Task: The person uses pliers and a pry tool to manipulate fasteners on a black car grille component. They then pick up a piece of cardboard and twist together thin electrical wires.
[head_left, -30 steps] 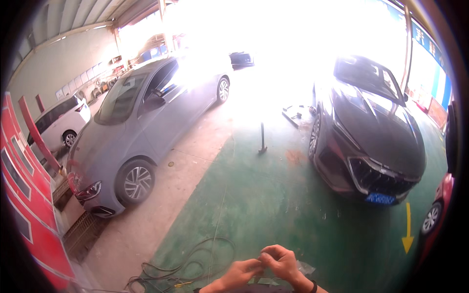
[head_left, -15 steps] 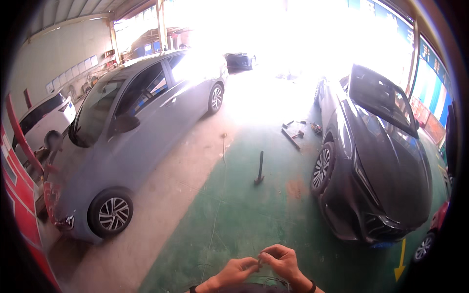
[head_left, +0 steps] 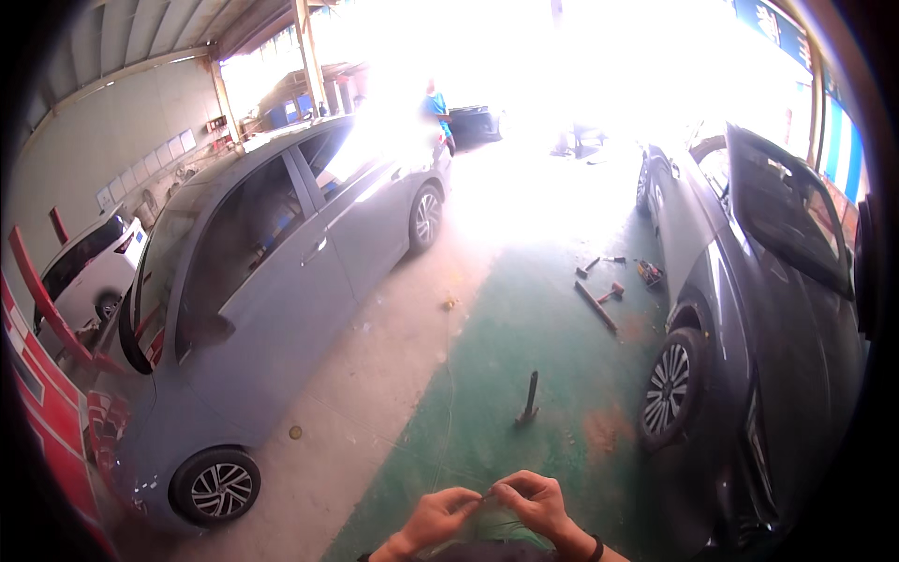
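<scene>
Low in front of me, my left hand (head_left: 438, 518) and my right hand (head_left: 536, 504) meet at their fingertips. Thumb and fingers of each are pinched together on a small, thin, dark thing between them, too small to name. A dark band circles my right wrist. On the green floor ahead lies a hammer (head_left: 530, 399), its handle pointing away from me. Neither hand touches it.
A grey car (head_left: 309, 281) stands on the left, a dark car (head_left: 749, 309) with an open door or panel (head_left: 791, 211) on the right. Several tools, including a mallet (head_left: 611, 292), lie beside its wheel. A person in blue (head_left: 436, 110) stands far back near another car (head_left: 476, 124).
My view has moved forward between the cars, so the hammer and tools sit lower and nearer. The person in blue now shows at the back. My hands stay pinched together.
</scene>
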Available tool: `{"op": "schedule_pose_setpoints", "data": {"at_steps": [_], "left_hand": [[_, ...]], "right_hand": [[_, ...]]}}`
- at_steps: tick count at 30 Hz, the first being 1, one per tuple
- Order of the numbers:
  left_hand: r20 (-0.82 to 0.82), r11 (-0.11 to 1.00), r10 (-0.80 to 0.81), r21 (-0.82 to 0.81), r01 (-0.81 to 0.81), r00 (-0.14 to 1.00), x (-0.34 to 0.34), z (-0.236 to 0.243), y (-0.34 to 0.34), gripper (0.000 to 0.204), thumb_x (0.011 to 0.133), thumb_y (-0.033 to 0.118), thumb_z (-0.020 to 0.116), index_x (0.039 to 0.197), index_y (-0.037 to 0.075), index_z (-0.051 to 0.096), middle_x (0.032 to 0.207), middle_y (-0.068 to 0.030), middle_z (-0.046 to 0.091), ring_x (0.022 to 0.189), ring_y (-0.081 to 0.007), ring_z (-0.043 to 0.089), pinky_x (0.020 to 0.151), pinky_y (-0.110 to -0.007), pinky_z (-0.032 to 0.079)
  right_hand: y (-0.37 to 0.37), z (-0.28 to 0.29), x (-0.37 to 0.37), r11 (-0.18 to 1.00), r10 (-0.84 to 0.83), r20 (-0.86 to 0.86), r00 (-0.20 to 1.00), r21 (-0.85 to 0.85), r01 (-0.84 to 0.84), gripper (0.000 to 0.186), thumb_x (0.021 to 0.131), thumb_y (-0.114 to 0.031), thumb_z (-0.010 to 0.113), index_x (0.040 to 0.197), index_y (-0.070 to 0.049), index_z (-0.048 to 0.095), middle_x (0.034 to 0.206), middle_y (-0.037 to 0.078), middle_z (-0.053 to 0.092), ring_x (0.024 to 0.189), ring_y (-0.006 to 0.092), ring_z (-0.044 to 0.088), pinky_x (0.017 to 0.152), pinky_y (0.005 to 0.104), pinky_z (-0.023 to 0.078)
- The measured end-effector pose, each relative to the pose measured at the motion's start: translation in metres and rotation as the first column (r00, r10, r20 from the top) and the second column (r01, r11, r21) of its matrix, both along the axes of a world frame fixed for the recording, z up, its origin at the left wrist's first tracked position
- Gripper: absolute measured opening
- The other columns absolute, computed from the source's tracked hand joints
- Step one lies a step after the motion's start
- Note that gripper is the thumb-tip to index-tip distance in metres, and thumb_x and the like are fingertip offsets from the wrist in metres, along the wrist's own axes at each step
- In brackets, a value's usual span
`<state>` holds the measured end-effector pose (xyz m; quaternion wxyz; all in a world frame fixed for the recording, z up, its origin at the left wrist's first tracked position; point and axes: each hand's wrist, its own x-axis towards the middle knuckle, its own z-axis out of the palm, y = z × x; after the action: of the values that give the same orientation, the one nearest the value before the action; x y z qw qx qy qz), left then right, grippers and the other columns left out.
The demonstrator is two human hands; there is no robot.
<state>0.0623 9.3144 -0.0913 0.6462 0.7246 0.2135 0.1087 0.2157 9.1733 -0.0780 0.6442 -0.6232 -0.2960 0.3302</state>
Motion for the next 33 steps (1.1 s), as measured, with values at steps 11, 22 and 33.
{"op": "schedule_pose_setpoints", "data": {"at_steps": [11,22,33], "left_hand": [[0.055,0.992,0.117,0.037,-0.119,0.992,0.230,-0.007,0.238,0.017,0.090,0.011,0.073,0.104,0.003,0.074,0.099,-0.0095,0.074,0.090,-0.0151,0.069,0.081,-0.028,0.054],[0.088,0.977,-0.201,0.083,0.194,0.976,0.528,0.010,0.475,0.014,0.087,0.011,0.077,0.099,0.004,0.075,0.087,-0.0030,0.072,0.075,-0.0064,0.062,0.067,-0.023,0.050],[0.111,0.882,-0.446,0.223,0.415,0.888,0.842,-0.006,0.614,0.015,0.093,0.016,0.072,0.103,0.004,0.073,0.091,-0.0058,0.072,0.071,-0.0116,0.061,0.066,-0.026,0.051]], "right_hand": [[0.244,0.010,0.238,0.995,0.056,0.369,0.928,-0.095,-0.022,0.010,0.087,-0.011,0.076,0.093,-0.002,0.075,0.085,0.006,0.075,0.072,0.0095,0.069,0.065,0.0252,0.054],[0.429,0.034,0.484,0.952,-0.267,0.538,0.799,0.020,0.305,0.008,0.080,-0.005,0.080,0.086,-0.004,0.074,0.079,0.007,0.073,0.062,0.0121,0.066,0.059,0.0248,0.052],[0.564,0.000,0.775,0.888,-0.441,0.394,0.806,0.063,0.455,0.009,0.084,-0.005,0.078,0.090,0.000,0.072,0.080,0.007,0.074,0.071,0.0096,0.068,0.067,0.0241,0.055]]}}
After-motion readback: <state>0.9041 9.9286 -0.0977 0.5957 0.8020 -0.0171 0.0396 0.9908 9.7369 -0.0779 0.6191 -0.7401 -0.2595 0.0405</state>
